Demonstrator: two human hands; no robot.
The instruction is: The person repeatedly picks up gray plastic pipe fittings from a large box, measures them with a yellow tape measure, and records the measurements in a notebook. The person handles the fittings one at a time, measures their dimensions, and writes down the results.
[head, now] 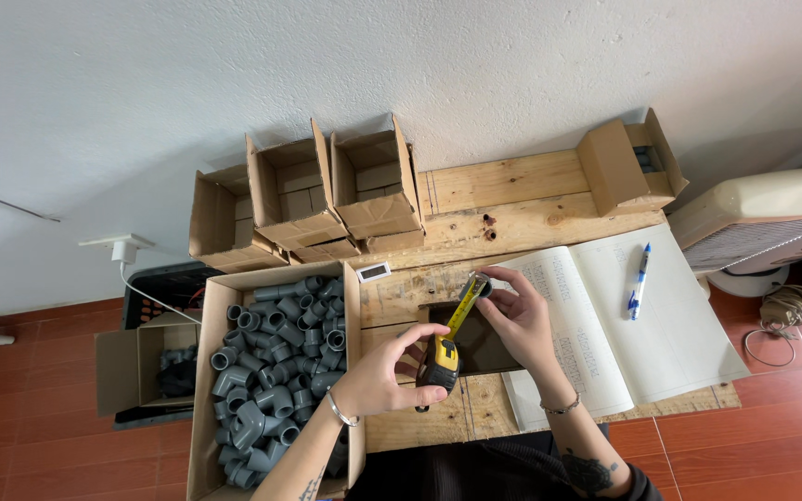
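Note:
My left hand [387, 376] grips a yellow and black tape measure [440, 362] over a wooden table [512, 199]. Its yellow blade [464, 303] runs up and right to my right hand [517, 315], which pinches the blade's end against a small grey pipe fitting [485, 287]. Both hands hover above a dark flat rectangular thing [480, 345] lying on the table. Left of my left hand stands a large cardboard box [206, 390] filled with several grey pipe elbows [271, 371].
Three open cardboard boxes [299, 199] stand at the table's back, another box [628, 162] at the back right. An open ledger [624, 306] with a blue pen [639, 278] lies to the right. A white fan [763, 223] and a floor box [150, 371] flank the table.

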